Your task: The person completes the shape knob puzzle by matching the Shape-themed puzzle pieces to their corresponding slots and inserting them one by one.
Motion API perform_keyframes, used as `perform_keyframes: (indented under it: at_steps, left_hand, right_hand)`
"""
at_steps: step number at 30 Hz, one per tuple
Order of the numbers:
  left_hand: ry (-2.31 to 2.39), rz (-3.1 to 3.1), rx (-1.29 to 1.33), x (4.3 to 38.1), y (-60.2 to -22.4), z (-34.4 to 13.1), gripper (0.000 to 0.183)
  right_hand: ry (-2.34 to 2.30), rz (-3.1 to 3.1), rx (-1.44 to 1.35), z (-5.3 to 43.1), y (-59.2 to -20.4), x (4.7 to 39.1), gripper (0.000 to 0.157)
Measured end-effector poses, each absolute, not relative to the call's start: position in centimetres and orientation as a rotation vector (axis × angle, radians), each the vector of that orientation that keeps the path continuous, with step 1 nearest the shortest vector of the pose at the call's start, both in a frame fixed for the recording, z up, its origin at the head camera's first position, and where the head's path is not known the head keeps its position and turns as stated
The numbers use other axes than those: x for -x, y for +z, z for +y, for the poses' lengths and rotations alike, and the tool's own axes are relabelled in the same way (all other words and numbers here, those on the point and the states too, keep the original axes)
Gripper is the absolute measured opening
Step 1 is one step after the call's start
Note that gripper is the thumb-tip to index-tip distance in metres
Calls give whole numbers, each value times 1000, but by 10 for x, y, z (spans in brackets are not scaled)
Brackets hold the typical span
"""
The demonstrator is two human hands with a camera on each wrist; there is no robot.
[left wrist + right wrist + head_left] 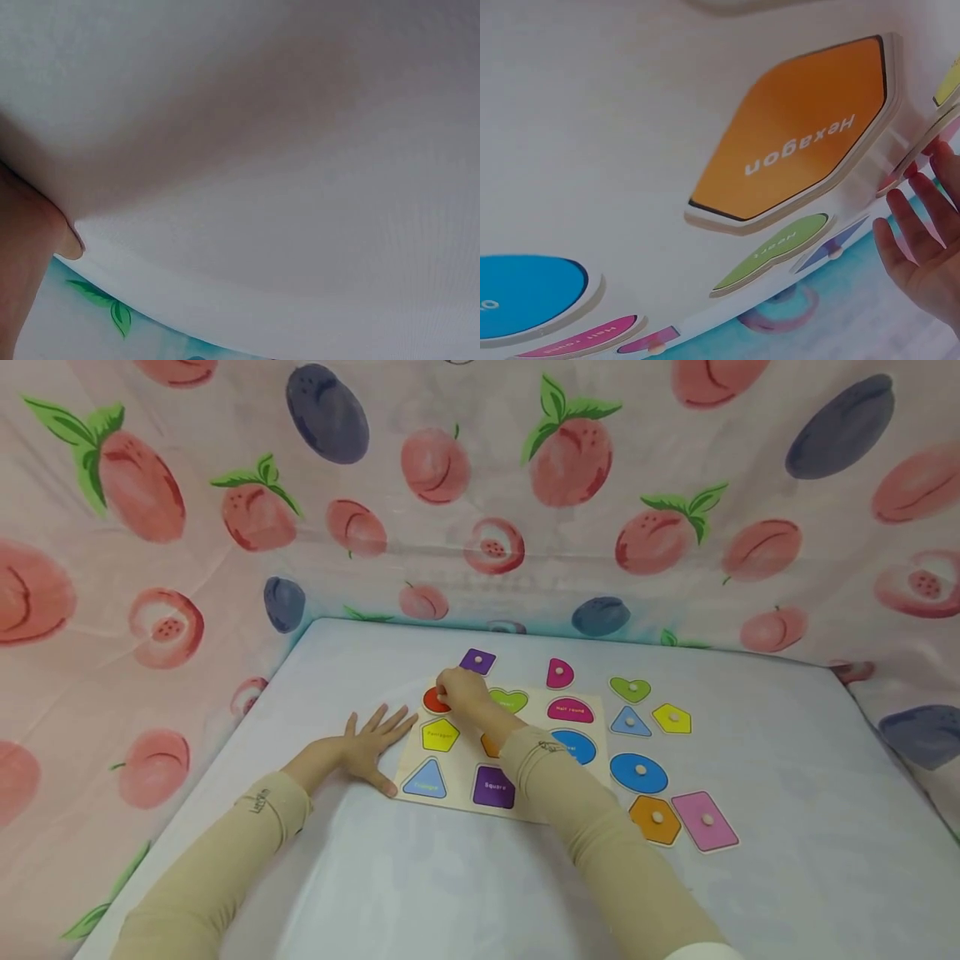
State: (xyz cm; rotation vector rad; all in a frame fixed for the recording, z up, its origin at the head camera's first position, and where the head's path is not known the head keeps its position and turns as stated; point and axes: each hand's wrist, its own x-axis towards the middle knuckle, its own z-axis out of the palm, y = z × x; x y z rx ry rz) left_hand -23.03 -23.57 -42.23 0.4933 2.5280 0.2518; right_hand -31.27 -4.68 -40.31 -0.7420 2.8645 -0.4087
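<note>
Red piece (432, 702): at the board's (459, 777) far left corner, pinched by my right fingers (907, 225) (I cannot see its underside).
Left hand (363, 750): released, spread at left edge.
Board: may slide if weakly held; tilted piece may jam.

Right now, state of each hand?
Left hand: open, spread at the edge of the board.
Right hand: closed, holding the red round piece.
</note>
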Motion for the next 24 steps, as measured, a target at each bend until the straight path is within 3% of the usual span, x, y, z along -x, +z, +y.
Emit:
perform_keyframes:
  at_steps: [16,24]
  left_hand:
    - [244,2524,-492,233,-429,-237,127]
    - [234,2543,-488,234,-435,-239,128]
  right_hand:
    - [-200,2900,796,-40,-402,321,12]
    - [-350,2859,761,-40,-404,322,11]
